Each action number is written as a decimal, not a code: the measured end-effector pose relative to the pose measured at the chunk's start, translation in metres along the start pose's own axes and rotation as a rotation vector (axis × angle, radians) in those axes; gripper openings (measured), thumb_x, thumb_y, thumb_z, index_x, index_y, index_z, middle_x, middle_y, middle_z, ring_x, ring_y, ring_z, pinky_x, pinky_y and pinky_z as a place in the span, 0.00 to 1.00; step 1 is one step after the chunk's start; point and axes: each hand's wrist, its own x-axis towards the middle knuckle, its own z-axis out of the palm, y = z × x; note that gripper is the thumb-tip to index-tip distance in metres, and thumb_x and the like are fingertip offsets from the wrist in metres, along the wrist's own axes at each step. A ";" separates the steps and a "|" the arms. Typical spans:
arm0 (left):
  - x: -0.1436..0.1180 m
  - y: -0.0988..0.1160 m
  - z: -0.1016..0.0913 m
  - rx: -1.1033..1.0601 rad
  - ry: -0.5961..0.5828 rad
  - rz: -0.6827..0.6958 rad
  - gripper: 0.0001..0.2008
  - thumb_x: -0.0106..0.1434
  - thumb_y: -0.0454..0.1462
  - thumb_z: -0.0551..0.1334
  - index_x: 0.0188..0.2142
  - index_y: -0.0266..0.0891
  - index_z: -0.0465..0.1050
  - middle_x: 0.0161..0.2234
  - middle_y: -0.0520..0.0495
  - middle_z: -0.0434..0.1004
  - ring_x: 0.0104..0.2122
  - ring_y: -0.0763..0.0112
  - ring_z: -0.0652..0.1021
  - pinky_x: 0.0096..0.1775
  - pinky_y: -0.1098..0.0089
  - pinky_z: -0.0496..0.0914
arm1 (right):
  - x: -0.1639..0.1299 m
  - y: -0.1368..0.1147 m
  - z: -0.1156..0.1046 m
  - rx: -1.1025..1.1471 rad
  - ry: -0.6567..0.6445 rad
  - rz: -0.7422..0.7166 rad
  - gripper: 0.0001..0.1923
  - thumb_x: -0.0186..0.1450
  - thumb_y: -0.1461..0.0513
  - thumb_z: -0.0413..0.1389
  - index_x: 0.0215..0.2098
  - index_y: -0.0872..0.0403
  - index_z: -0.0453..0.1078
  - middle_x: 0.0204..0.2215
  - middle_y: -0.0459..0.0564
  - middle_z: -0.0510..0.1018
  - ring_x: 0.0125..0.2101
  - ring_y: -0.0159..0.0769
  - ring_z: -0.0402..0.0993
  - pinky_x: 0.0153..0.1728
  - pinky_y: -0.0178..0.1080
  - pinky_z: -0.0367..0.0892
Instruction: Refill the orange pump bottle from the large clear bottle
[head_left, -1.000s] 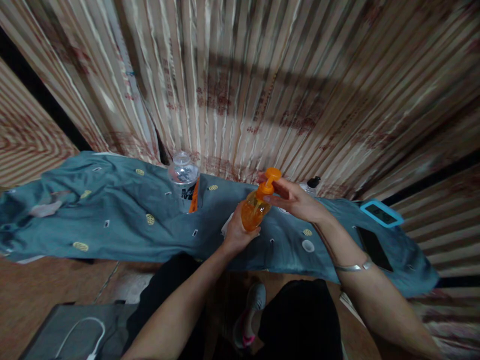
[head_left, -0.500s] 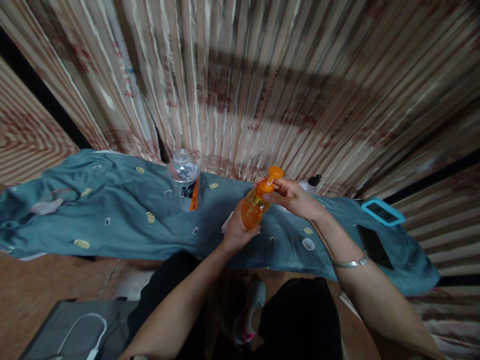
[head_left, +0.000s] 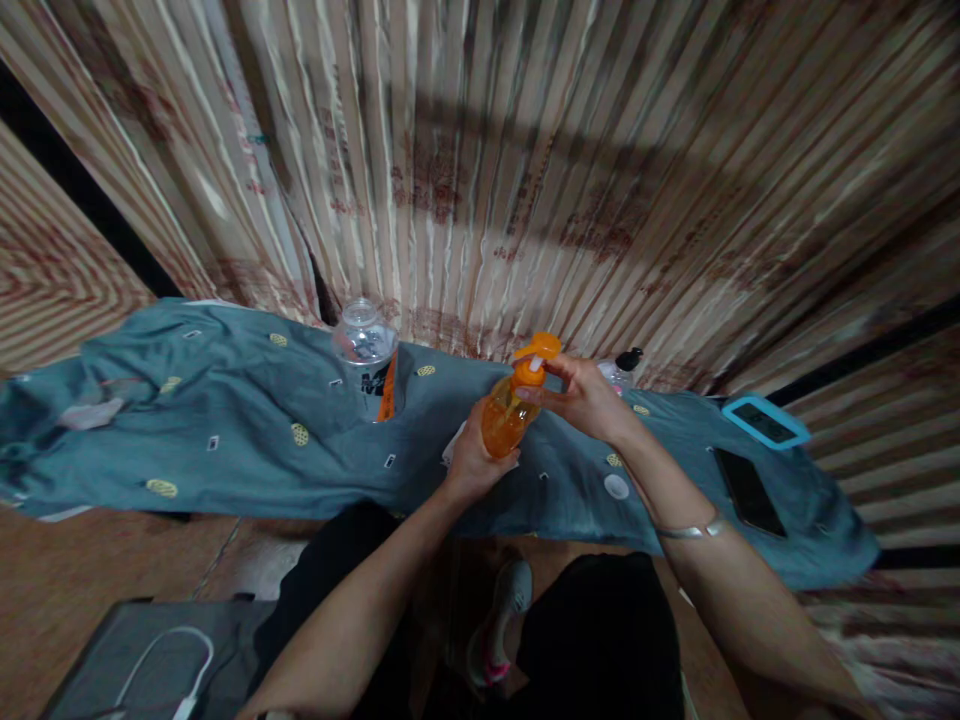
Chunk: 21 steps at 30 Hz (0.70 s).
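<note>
A clear pump bottle [head_left: 504, 424] with orange liquid inside leans slightly to the right above the cloth-covered table. My left hand [head_left: 477, 455] is wrapped round its lower body. At the neck, my right hand [head_left: 581, 395] grips the collar of the orange pump top [head_left: 538, 350] between thumb and fingers. The pump's nozzle points left. A whitish item [head_left: 450, 445], partly hidden, lies behind my left hand. Beyond my right hand stands a clear bottle with a black pump top [head_left: 628, 360], its lower part covered from view.
The blue-green cloth [head_left: 247, 460] covers a narrow table against a curtain [head_left: 480, 170]. A wide-mouthed clear plastic jar [head_left: 367, 360] stands left of centre. Rightward lie a small white disc [head_left: 616, 487], a dark phone [head_left: 748, 490] and a blue-framed device [head_left: 765, 422]. White crumpled material [head_left: 91, 413] lies far left.
My right hand has shifted slightly left and turned at the pump's collar. The nozzle has swung round from pointing toward me to pointing left. My left hand keeps its hold.
</note>
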 end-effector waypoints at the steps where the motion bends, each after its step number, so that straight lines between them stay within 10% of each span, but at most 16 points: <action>1: 0.000 -0.001 0.001 -0.008 0.001 -0.002 0.42 0.48 0.33 0.73 0.61 0.40 0.59 0.57 0.39 0.73 0.57 0.52 0.76 0.61 0.49 0.68 | -0.003 0.000 0.006 -0.052 0.090 -0.006 0.24 0.60 0.41 0.65 0.39 0.52 0.76 0.38 0.49 0.81 0.41 0.44 0.77 0.48 0.46 0.70; 7: 0.000 0.004 0.002 0.004 -0.003 -0.029 0.42 0.49 0.34 0.73 0.61 0.42 0.59 0.56 0.41 0.74 0.55 0.55 0.77 0.59 0.52 0.70 | -0.018 -0.005 0.036 -0.241 0.447 0.065 0.24 0.61 0.41 0.62 0.36 0.52 0.71 0.36 0.51 0.79 0.39 0.45 0.76 0.44 0.45 0.70; 17: -0.001 0.010 0.001 0.028 0.011 -0.022 0.42 0.47 0.33 0.73 0.61 0.41 0.59 0.54 0.42 0.76 0.53 0.57 0.78 0.58 0.55 0.72 | -0.008 -0.001 0.001 0.212 -0.039 0.010 0.28 0.64 0.42 0.61 0.54 0.49 0.72 0.53 0.50 0.77 0.55 0.44 0.73 0.59 0.48 0.66; 21: 0.000 0.010 0.000 0.044 0.016 -0.029 0.42 0.47 0.33 0.74 0.60 0.42 0.60 0.55 0.42 0.76 0.54 0.56 0.78 0.59 0.53 0.71 | -0.008 -0.001 0.014 0.115 0.104 0.023 0.25 0.63 0.42 0.62 0.45 0.51 0.74 0.43 0.50 0.80 0.46 0.44 0.77 0.53 0.46 0.70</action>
